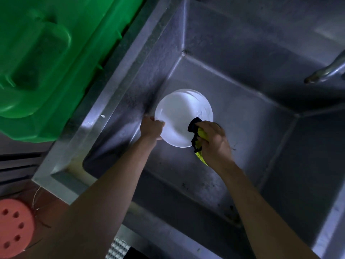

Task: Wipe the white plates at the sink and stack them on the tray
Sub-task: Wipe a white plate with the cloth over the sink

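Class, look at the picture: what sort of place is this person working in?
Probably a commercial kitchen's dishwashing area: a deep stainless-steel sink with a tap, a white plate being wiped with a cloth, and a green bin alongside.

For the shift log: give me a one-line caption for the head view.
Over the steel sink, left hand grips a white plate while right hand wipes it with a yellow-black cloth.

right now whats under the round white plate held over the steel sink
Under the round white plate only the bare grey floor of the steel sink shows around it. The plate, the left hand and the right hand with its yellow-and-black cloth cover the rest.
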`<state>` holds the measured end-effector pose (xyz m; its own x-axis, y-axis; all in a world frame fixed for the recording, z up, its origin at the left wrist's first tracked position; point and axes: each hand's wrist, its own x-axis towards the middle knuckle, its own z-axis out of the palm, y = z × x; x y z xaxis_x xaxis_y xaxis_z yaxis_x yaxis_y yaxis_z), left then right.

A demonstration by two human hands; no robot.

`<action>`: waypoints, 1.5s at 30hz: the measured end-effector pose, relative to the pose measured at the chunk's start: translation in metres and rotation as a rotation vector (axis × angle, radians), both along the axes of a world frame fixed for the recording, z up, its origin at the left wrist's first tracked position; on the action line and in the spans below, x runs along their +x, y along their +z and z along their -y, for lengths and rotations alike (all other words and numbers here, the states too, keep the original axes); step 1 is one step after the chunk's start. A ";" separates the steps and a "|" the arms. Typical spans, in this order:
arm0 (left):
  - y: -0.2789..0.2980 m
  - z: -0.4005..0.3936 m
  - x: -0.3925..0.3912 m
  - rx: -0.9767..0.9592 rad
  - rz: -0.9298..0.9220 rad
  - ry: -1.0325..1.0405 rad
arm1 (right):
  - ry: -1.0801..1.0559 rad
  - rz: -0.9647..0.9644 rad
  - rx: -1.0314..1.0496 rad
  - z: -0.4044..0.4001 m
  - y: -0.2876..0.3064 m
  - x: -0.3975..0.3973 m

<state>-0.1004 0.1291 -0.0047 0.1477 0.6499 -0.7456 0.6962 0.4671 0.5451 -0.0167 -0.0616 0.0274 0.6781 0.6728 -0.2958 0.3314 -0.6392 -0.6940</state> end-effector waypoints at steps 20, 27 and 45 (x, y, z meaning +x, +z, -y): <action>0.085 0.041 -0.032 -0.324 0.255 -0.016 | -0.065 -0.028 0.136 0.013 0.101 -0.025; 0.126 0.073 -0.048 -0.404 0.378 -0.084 | -0.075 0.078 0.164 0.017 0.128 -0.026; 0.194 0.107 -0.038 -0.494 0.637 -0.260 | 0.266 0.448 -0.058 0.097 0.176 -0.021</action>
